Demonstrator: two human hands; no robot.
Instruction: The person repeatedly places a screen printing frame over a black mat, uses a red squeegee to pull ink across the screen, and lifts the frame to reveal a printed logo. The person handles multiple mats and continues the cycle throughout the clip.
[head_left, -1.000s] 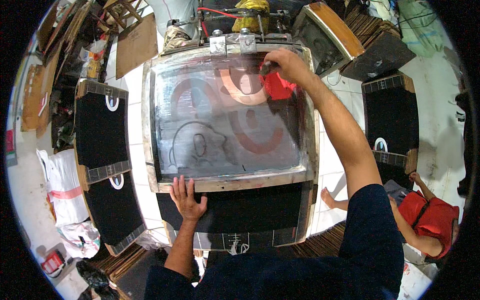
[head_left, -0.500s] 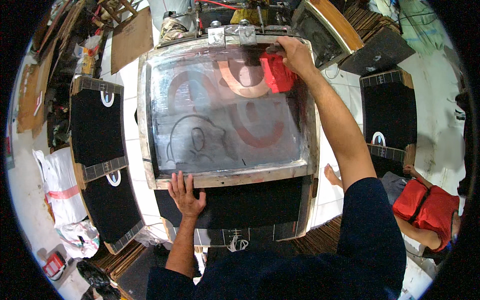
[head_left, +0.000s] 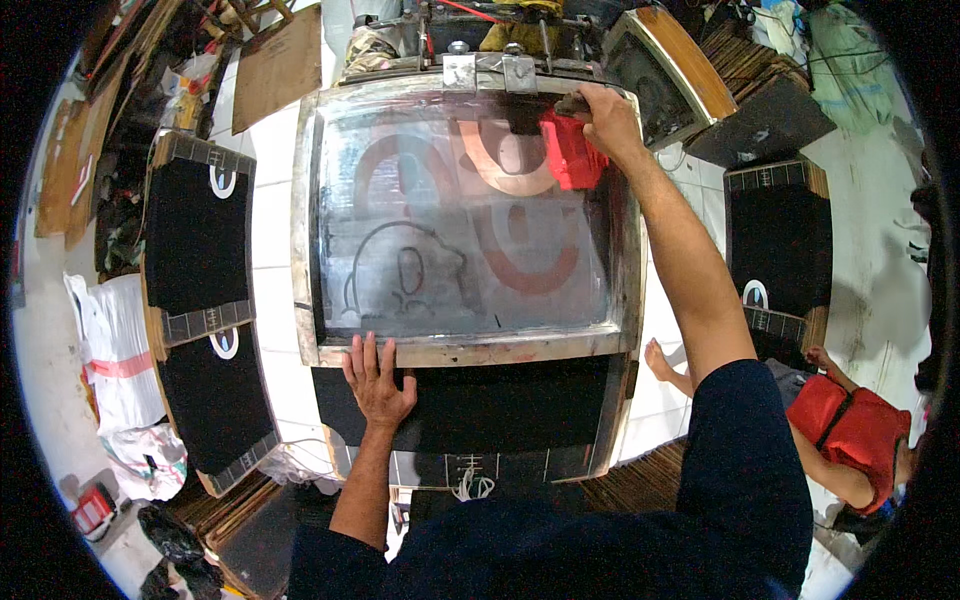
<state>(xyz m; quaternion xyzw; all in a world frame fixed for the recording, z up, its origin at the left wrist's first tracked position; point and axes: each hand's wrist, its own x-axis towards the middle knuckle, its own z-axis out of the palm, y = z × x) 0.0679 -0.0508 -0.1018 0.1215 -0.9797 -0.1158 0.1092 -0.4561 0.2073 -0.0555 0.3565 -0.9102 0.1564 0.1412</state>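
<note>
A screen-printing frame (head_left: 632,250) lies over a black-covered board (head_left: 470,410), with several curved shapes and a cartoon outline showing in its mesh. At its far right corner my right hand (head_left: 612,120) is closed on the dark handle of a small squeegee (head_left: 572,104). Bright red ink (head_left: 574,150) lies on the mesh just below; the squeegee's blade is hard to make out. My left hand (head_left: 380,388) rests on the frame's near edge, left of centre. Its fingers are stretched out and it holds nothing.
Metal hinge clamps (head_left: 459,74) grip the frame's far edge. Black boards with white prints stand at the left (head_left: 200,240) and right (head_left: 778,235). Another screen (head_left: 665,75) leans at the far right. A person in red (head_left: 850,420) is low at the right.
The view has shifted a little, so the frame sits slightly further right in it. My right hand, the squeegee and the red ink stay at the same corner; my left hand stays on the near edge.
</note>
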